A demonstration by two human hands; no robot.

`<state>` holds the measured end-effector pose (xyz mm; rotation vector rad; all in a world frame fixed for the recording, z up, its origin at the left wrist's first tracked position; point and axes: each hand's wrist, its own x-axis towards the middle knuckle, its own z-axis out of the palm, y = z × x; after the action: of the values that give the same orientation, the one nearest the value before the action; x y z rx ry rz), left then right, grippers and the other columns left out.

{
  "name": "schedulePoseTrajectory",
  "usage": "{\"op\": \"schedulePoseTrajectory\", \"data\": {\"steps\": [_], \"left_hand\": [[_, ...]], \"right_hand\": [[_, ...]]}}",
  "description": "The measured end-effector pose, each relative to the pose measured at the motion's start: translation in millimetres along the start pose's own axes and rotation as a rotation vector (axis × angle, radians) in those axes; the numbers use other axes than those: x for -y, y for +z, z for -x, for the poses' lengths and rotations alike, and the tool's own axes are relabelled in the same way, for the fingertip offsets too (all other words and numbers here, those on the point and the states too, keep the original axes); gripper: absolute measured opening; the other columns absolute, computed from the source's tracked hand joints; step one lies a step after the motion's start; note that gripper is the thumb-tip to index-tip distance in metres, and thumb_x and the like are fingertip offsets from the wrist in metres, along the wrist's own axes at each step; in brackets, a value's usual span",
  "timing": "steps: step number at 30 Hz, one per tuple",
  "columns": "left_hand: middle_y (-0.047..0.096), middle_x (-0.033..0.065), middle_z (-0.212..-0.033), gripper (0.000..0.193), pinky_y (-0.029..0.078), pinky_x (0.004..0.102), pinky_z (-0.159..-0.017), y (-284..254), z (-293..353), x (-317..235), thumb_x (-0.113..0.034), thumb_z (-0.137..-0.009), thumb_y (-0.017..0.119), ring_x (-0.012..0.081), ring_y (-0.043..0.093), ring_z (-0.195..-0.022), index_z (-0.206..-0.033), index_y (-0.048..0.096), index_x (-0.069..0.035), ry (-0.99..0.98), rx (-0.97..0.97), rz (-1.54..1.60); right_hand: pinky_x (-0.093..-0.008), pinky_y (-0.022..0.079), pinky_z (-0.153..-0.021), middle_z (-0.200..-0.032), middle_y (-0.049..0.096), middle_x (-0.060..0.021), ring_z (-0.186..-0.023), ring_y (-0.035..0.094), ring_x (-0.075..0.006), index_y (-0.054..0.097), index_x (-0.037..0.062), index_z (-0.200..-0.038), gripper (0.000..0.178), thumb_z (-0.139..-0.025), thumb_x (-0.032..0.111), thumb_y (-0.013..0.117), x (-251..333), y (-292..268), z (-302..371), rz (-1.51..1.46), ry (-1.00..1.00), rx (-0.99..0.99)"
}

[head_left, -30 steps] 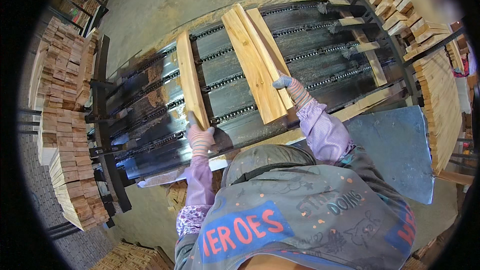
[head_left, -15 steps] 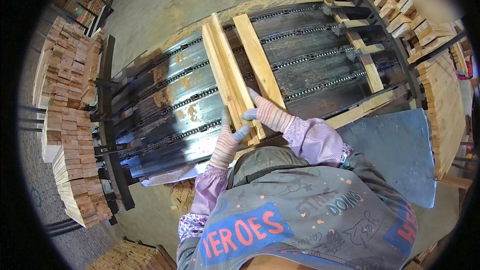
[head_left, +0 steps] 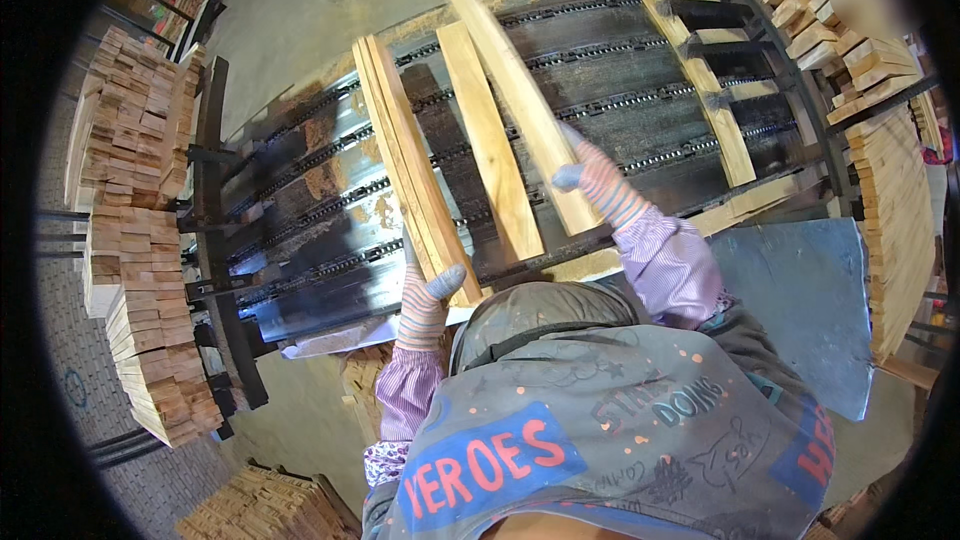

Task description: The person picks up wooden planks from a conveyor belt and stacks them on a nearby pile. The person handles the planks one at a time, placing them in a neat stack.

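My left hand (head_left: 424, 306), in a striped glove, is closed round the near end of a long wooden board (head_left: 412, 172) that shows a lengthwise groove or seam; I cannot tell if it is one piece or two. My right hand (head_left: 602, 186), gloved alike, grips another wooden board (head_left: 516, 88) near its close end. That board slants away to the far left, its far end crossing above the conveyor's back edge. Between the two lies a third, flat board (head_left: 490, 145), touched by neither hand. Beneath them runs a dark chain conveyor (head_left: 620, 115).
Another board (head_left: 708, 90) lies across the chains at the right, beside black brackets. Stacked wood blocks (head_left: 150, 310) stand along the left, behind a dark metal rail (head_left: 212, 180). More timber (head_left: 890, 230) is piled at the right, next to a blue-grey sheet (head_left: 800, 300).
The boards between my hands have come apart: my right hand has carried one to the right, while my left hand has shifted the grooved one leftward. The flat board now lies between them.
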<state>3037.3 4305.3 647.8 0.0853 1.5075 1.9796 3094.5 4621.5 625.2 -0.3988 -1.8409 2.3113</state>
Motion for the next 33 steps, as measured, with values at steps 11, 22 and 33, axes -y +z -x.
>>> {"op": "schedulePoseTrajectory", "data": {"steps": [11, 22, 33], "left_hand": [[0.038, 0.0370, -0.158, 0.115, 0.039, 0.0480, -0.119, 47, -48, 38, -0.026, -0.079, 0.087, 0.0574, 0.040, -0.143, -0.169, 0.016, -0.015, -0.200, -0.157, -1.369], [0.064, 0.0199, -0.134, 0.116, 0.060, 0.0393, -0.086, -15, -89, 67, -0.009, -0.080, 0.084, 0.0311, 0.070, -0.103, -0.168, 0.009, -0.004, -0.258, -0.350, -0.489], [0.072, 0.0120, -0.107, 0.068, 0.060, 0.0370, -0.079, 50, -81, 47, -0.017, -0.075, 0.092, 0.0229, 0.070, -0.088, -0.131, 0.060, 0.003, -0.108, -0.368, -0.590]], "right_hand": [[-0.0323, 0.048, -0.106, -0.137, 0.065, -0.0143, -0.121, 0.062, -0.0262, 0.043, 0.0009, -0.159, 0.086, -0.076, 0.000, 0.068, 17, -101, 78, 0.304, -0.019, -0.421], [-0.0510, 0.046, -0.110, -0.148, 0.052, -0.0190, -0.134, 0.056, -0.0416, 0.038, 0.0275, -0.159, 0.089, -0.081, 0.030, 0.079, 13, -229, 61, 1.381, 0.337, -0.582], [-0.0423, 0.049, -0.108, -0.144, 0.062, -0.0220, -0.127, 0.063, -0.0320, 0.044, 0.0096, -0.158, 0.090, -0.084, 0.040, 0.085, -26, -279, 9, 0.668, 0.083, -0.513]]}}
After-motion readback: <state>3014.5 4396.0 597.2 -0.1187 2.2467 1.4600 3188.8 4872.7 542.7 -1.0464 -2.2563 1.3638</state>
